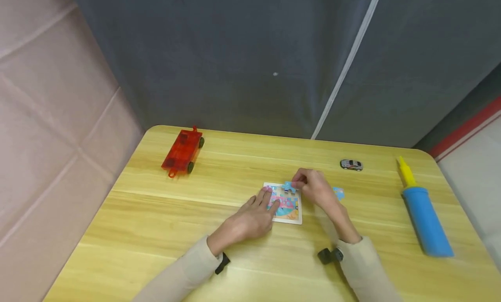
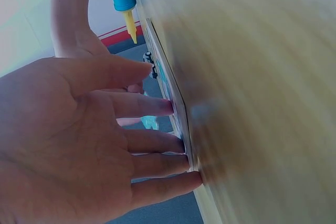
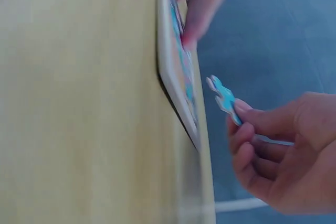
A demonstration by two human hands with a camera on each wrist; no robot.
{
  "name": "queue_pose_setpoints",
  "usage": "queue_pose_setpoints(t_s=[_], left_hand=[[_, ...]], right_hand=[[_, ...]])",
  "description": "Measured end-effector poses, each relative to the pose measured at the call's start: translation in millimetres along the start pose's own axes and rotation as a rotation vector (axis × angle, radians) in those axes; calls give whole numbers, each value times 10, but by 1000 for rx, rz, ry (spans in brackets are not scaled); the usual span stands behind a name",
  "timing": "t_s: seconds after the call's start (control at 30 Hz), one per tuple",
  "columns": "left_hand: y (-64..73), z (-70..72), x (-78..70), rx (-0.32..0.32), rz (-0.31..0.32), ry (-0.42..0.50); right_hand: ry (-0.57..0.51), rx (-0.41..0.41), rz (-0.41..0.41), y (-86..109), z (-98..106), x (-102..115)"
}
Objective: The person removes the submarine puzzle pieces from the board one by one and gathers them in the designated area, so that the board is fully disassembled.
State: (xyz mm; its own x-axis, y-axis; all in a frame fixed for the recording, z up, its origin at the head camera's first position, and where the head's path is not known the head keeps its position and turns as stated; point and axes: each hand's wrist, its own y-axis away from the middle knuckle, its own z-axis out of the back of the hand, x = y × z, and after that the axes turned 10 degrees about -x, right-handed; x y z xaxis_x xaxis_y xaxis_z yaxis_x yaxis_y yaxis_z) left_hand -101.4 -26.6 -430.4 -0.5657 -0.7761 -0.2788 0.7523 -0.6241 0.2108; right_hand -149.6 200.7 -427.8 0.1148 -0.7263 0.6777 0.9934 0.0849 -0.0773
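A small jigsaw puzzle (image 1: 288,216) in a white-edged tray lies on the table, partly filled with pink, blue and sandy pieces. My left hand (image 1: 253,216) rests on its left side with the fingers extended; in the left wrist view the fingertips (image 2: 178,144) touch the tray's edge. Between thumb and fingers my right hand (image 1: 316,189) pinches a light-blue puzzle piece (image 3: 224,98), held above the tray's upper right part. Another blue puzzle piece (image 1: 339,193) lies on the table, right of the tray and partly behind the right wrist.
A red translucent toy wagon (image 1: 182,151) stands at the back left. Toward the back right sits a small toy car (image 1: 351,164). A blue hand pump (image 1: 427,221) with a yellow nozzle lies along the right side. A dark curtain (image 1: 235,67) hangs behind the wooden table.
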Motion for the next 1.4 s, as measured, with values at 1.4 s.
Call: queue_pose_setpoints(t_s=[1.4], left_hand=[[71, 125, -69, -1, -21, -45]], right_hand=[[293, 116, -144, 49, 553, -503]])
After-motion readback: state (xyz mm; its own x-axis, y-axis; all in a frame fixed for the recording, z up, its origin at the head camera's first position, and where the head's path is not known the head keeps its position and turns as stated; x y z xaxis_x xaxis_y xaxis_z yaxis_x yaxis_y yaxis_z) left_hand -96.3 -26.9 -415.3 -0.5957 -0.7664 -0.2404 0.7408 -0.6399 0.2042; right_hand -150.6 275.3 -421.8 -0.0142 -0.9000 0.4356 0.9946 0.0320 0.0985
